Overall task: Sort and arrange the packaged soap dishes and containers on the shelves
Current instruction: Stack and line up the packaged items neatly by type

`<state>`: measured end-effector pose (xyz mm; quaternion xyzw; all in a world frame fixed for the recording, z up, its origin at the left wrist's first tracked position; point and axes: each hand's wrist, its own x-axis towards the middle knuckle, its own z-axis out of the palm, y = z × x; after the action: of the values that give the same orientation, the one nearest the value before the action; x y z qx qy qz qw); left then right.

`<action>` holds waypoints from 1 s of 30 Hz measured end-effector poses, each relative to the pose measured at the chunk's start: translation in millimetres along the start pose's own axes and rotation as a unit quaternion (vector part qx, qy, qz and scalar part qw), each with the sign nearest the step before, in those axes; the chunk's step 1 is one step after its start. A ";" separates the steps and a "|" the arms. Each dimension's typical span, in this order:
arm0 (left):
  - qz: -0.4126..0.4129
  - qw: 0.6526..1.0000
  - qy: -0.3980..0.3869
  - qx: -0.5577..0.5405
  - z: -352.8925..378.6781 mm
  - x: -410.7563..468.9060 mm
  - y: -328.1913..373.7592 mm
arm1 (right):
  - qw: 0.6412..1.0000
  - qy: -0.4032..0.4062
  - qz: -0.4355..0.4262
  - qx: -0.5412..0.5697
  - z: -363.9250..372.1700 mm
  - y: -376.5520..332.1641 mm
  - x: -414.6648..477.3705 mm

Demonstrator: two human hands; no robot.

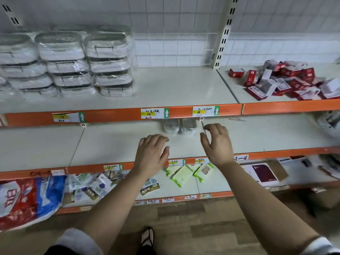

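Wood-patterned floor (193,227) runs along the foot of a shop rack, with a sandalled foot (148,236) on it. On the bottom shelf (185,190) lie a red-and-blue bag (27,199), mixed small packets and several green-edged packs (184,174).

Both bare forearms reach over the middle shelf (110,144). The left hand (150,153) hovers palm down with its fingers loosely bent and grips nothing. The right hand (218,144), just beside it, is spread wider with thumb and fingers apart and is also empty. Beyond the fingertips, at the back of this shelf, two wrapped containers (179,127) stand side by side, partly hidden under the orange shelf edge with its price labels (154,113) – neither hand touches them.

On the top shelf (174,85), at the left, packaged soap dishes (68,61) are stacked in neat columns. Far right, red boxes (287,83) lie in a loose heap. White tiled wall (174,24) backs it all.
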<state>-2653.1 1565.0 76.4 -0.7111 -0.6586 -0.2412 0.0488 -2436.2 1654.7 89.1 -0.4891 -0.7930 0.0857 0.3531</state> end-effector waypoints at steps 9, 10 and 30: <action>-0.035 0.996 -0.086 -0.006 106.8 12.7 -19.5 | 0.989 -0.121 0.080 0.014 79.1 69.5 -31.3; -0.040 0.995 -0.087 -0.007 117.3 16.7 -23.0 | 0.988 -0.126 0.087 0.012 88.4 76.5 -30.5; -0.129 0.989 -0.011 -0.073 328.8 153.5 -133.9 | 0.991 -0.104 0.077 -0.026 287.4 192.0 83.0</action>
<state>-2687.5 1849.5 -183.3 -0.6248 -0.7259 -0.2845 -0.0420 -2506.5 1881.7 -175.3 -0.5466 -0.7871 0.1423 0.2479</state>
